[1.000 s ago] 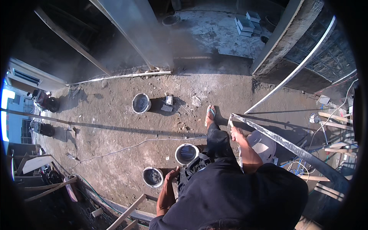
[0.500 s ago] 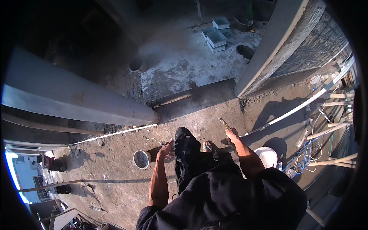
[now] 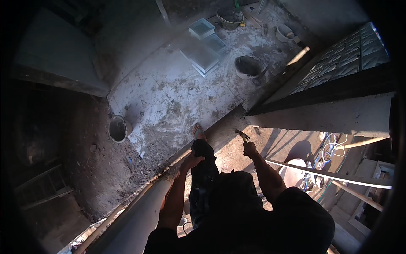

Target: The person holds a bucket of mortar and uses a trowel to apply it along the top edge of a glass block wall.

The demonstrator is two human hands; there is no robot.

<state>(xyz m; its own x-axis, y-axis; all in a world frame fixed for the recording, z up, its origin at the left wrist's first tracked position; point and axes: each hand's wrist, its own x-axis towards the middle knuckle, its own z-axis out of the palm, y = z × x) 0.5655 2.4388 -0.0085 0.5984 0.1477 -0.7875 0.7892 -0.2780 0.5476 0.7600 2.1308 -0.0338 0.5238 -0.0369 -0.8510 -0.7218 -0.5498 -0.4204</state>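
The right hand (image 3: 250, 149) had its grip closed around the handle of a hammer (image 3: 242, 135), whose head pointed forward and slightly left, above the sunlit ground (image 3: 228, 152). The left hand (image 3: 193, 162) was at the left knee of the dark trousers (image 3: 204, 171), fingers partly curled; whether its grip held anything, or touched the cloth, could not be told. One foot (image 3: 197, 130) stood ahead of the hands on a pale, stained floor (image 3: 156, 110), near its straight front edge. Farther off, square boxes (image 3: 203, 58) lay stacked there, with a dark bucket (image 3: 248, 67) to their right and a large tub (image 3: 229, 19) beyond. A grey bucket (image 3: 119, 129) stood to the left, by the dirt. To the hammer's right, a long white pole (image 3: 330, 173) crossed over a pale round basin (image 3: 290, 175) in the view, near tangled blue and white cords (image 3: 334, 146).
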